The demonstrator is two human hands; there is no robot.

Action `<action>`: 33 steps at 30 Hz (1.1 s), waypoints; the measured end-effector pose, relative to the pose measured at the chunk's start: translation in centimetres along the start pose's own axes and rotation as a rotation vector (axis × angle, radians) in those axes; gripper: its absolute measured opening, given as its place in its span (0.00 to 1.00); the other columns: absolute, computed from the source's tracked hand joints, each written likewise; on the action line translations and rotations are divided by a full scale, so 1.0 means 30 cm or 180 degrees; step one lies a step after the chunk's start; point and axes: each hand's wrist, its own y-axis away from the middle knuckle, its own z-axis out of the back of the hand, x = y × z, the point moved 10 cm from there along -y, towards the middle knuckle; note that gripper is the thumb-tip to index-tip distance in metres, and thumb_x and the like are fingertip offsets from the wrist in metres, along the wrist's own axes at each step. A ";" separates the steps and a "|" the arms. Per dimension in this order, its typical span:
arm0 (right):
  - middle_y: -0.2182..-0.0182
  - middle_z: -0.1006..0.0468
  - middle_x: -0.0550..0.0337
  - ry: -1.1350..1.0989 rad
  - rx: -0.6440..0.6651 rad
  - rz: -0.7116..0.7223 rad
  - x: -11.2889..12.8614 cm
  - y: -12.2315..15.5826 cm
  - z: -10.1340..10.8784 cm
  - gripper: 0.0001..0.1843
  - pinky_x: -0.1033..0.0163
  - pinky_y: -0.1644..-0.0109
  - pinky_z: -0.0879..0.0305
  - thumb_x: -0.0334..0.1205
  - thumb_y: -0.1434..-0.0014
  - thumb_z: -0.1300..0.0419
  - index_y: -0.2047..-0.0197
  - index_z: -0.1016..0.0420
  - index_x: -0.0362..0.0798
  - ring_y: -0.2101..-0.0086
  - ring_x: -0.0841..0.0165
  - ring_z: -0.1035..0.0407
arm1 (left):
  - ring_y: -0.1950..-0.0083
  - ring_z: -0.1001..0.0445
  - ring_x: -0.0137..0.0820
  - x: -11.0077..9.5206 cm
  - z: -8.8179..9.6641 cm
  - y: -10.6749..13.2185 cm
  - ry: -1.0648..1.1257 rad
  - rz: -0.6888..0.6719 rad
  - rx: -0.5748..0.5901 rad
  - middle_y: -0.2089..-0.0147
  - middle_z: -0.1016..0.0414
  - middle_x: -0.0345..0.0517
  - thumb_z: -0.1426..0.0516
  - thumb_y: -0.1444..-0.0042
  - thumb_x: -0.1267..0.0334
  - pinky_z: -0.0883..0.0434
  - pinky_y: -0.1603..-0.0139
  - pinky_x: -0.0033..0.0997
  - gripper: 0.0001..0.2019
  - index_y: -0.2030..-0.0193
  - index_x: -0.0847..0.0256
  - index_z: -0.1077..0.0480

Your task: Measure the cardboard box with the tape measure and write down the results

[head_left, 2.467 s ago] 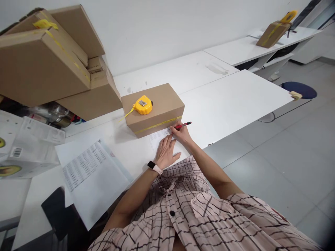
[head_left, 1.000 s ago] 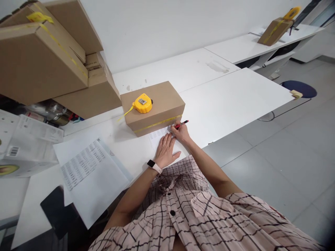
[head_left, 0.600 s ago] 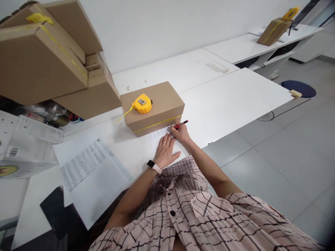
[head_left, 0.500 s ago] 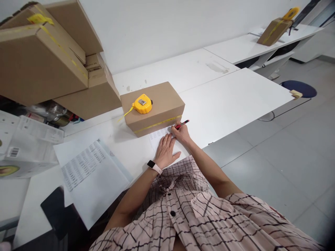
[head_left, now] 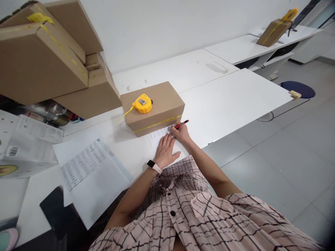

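My right hand (head_left: 182, 134) is closed around a red and black pen (head_left: 184, 123), its tip hidden behind the fingers. Under both hands lies a printed sheet of paper (head_left: 155, 138), partly covered. My left hand (head_left: 165, 150) rests flat on that sheet with its fingers stretched out, a watch on the wrist. Just beyond the hands sits a closed cardboard box (head_left: 164, 101). On its top is a yellow tape measure (head_left: 142, 103); a yellow measuring tape strip (head_left: 158, 122) runs along the box's front side.
More cardboard boxes (head_left: 57, 66) are stacked at the left. Printed papers (head_left: 91, 177) overhang the table's near edge, beside a white carton (head_left: 26, 146). Another taped box (head_left: 273, 33) stands on the far right table. A blue stool (head_left: 298, 89) is by the table's right end.
Both hands, the pen and the box stay almost where they were. At the lower left corner, a pink-rimmed object shows more than before.
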 end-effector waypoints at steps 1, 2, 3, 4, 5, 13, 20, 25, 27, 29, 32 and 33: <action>0.80 0.38 0.68 -0.0008 0.0005 -0.0004 0.002 0.001 0.001 0.10 0.62 0.71 0.47 0.40 0.49 0.44 0.76 0.43 0.52 0.77 0.72 0.45 | 0.21 0.50 0.53 -0.001 -0.001 0.000 -0.0007 -0.0002 0.0015 0.23 0.47 0.67 0.42 0.37 0.49 0.51 0.22 0.56 0.36 0.29 0.70 0.43; 0.80 0.39 0.68 -0.0014 0.0002 -0.0008 0.004 0.002 0.002 0.09 0.62 0.71 0.47 0.40 0.50 0.44 0.76 0.43 0.52 0.77 0.72 0.45 | 0.21 0.51 0.53 -0.001 -0.001 0.000 -0.0009 -0.0004 0.0028 0.23 0.47 0.68 0.42 0.37 0.49 0.51 0.22 0.55 0.36 0.29 0.70 0.43; 0.81 0.39 0.68 -0.0021 0.0002 -0.0012 0.005 0.002 0.003 0.09 0.62 0.71 0.48 0.40 0.50 0.44 0.76 0.43 0.52 0.77 0.72 0.45 | 0.21 0.51 0.53 -0.001 -0.002 -0.001 -0.0005 -0.0004 0.0033 0.23 0.47 0.68 0.42 0.37 0.49 0.51 0.22 0.56 0.36 0.29 0.71 0.43; 0.80 0.39 0.68 -0.0032 0.0008 -0.0013 0.005 0.002 0.002 0.09 0.62 0.71 0.48 0.40 0.50 0.44 0.76 0.42 0.52 0.77 0.72 0.45 | 0.21 0.51 0.53 -0.001 -0.002 0.000 0.0000 -0.0002 0.0029 0.23 0.47 0.68 0.42 0.37 0.49 0.51 0.22 0.56 0.36 0.29 0.71 0.44; 0.80 0.38 0.68 -0.0051 0.0011 -0.0012 0.005 0.001 0.002 0.09 0.62 0.71 0.47 0.40 0.50 0.44 0.76 0.42 0.52 0.77 0.72 0.45 | 0.21 0.51 0.53 -0.001 -0.001 0.000 0.0006 0.0000 0.0020 0.23 0.47 0.68 0.42 0.37 0.49 0.50 0.22 0.56 0.36 0.29 0.70 0.44; 0.80 0.38 0.67 -0.0001 -0.0129 0.0017 -0.003 -0.005 0.012 0.11 0.62 0.70 0.45 0.42 0.49 0.44 0.76 0.43 0.52 0.76 0.72 0.45 | 0.21 0.51 0.53 0.001 -0.003 0.000 0.0008 0.0001 0.0012 0.23 0.47 0.68 0.42 0.37 0.49 0.50 0.22 0.57 0.35 0.29 0.69 0.43; 0.80 0.38 0.67 0.0000 -0.0075 0.0020 0.008 -0.002 0.010 0.10 0.62 0.70 0.47 0.41 0.50 0.44 0.76 0.44 0.52 0.76 0.71 0.45 | 0.21 0.51 0.53 0.000 0.000 -0.002 0.0017 0.0009 0.0023 0.23 0.47 0.67 0.42 0.37 0.49 0.50 0.22 0.57 0.36 0.29 0.68 0.44; 0.80 0.39 0.67 -0.0054 -0.0139 -0.0012 0.011 0.001 0.018 0.11 0.62 0.70 0.46 0.41 0.50 0.44 0.76 0.44 0.52 0.76 0.71 0.45 | 0.21 0.51 0.53 -0.001 0.000 -0.001 0.0012 0.0020 0.0050 0.22 0.48 0.67 0.42 0.37 0.49 0.50 0.22 0.57 0.36 0.29 0.69 0.43; 0.79 0.39 0.67 -0.0111 -0.0149 0.0023 0.011 0.001 0.019 0.11 0.62 0.70 0.46 0.40 0.49 0.44 0.77 0.44 0.52 0.76 0.72 0.45 | 0.21 0.51 0.53 -0.001 0.001 0.000 0.0002 0.0021 0.0037 0.22 0.48 0.67 0.42 0.37 0.49 0.50 0.22 0.57 0.36 0.29 0.68 0.43; 0.79 0.38 0.67 -0.0129 -0.0137 0.0035 0.008 -0.001 0.016 0.11 0.62 0.70 0.46 0.41 0.49 0.44 0.77 0.44 0.52 0.76 0.72 0.45 | 0.21 0.51 0.53 -0.001 0.001 0.001 -0.0015 0.0021 0.0029 0.23 0.48 0.67 0.42 0.37 0.49 0.50 0.22 0.56 0.36 0.29 0.69 0.43; 0.79 0.38 0.67 -0.0069 -0.0119 0.0001 -0.001 -0.002 0.012 0.11 0.62 0.70 0.46 0.41 0.49 0.44 0.76 0.44 0.52 0.76 0.72 0.45 | 0.21 0.51 0.53 -0.002 0.001 0.000 -0.0039 0.0013 0.0051 0.23 0.47 0.68 0.41 0.37 0.49 0.51 0.22 0.54 0.37 0.29 0.71 0.43; 0.79 0.38 0.67 -0.0051 -0.0117 -0.0001 -0.002 -0.002 0.011 0.11 0.62 0.70 0.46 0.41 0.49 0.44 0.76 0.44 0.52 0.76 0.72 0.45 | 0.21 0.51 0.53 -0.003 0.001 0.000 -0.0044 0.0010 0.0063 0.23 0.47 0.68 0.41 0.37 0.49 0.51 0.22 0.54 0.37 0.29 0.71 0.43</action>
